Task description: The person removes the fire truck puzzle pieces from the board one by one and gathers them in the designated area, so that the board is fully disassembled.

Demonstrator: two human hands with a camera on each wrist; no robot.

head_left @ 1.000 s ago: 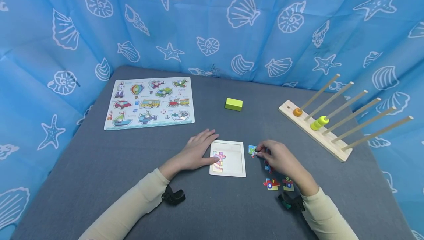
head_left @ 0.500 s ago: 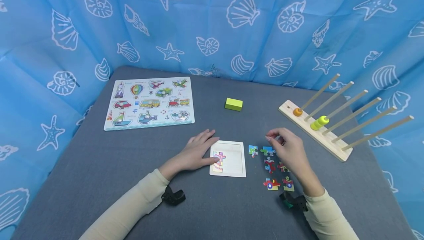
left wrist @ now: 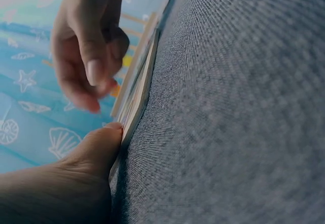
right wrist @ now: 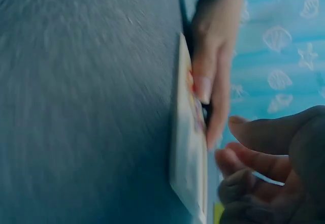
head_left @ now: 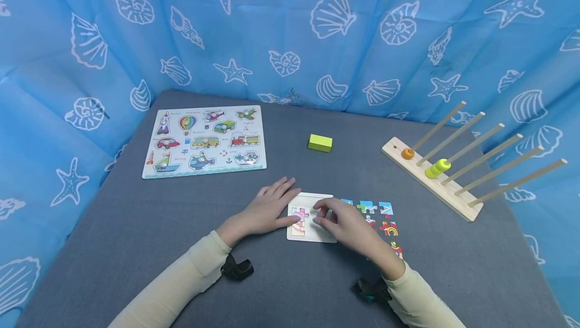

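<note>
A small wooden puzzle tray [head_left: 312,235] lies flat at the middle of the table. Joined pinkish jigsaw pieces [head_left: 298,228] fill part of its left side. My left hand [head_left: 267,212] lies along the tray's left edge, fingers extended, with the thumb [left wrist: 99,142] over the joined pieces. Above the tray's right half hovers my right hand [head_left: 349,225], its fingers loosely bent and a gap showing between thumb and fingertips [right wrist: 236,120]. Both wrist views show nothing in that gap. Loose jigsaw pieces [head_left: 386,208] lie right of the tray, some hidden under the right hand and forearm.
A vehicle peg puzzle board [head_left: 204,142] lies at the back left. Behind the tray sits a green block [head_left: 319,143]. A wooden peg stand [head_left: 430,179] with orange and yellow-green beads stands at the right. A blue shell-print curtain [head_left: 290,31] hangs behind the table.
My right hand let go of a jigsaw piece beside the tray, lifted to the right over the loose pieces, then moved left over the tray. The left hand has stayed in place.
</note>
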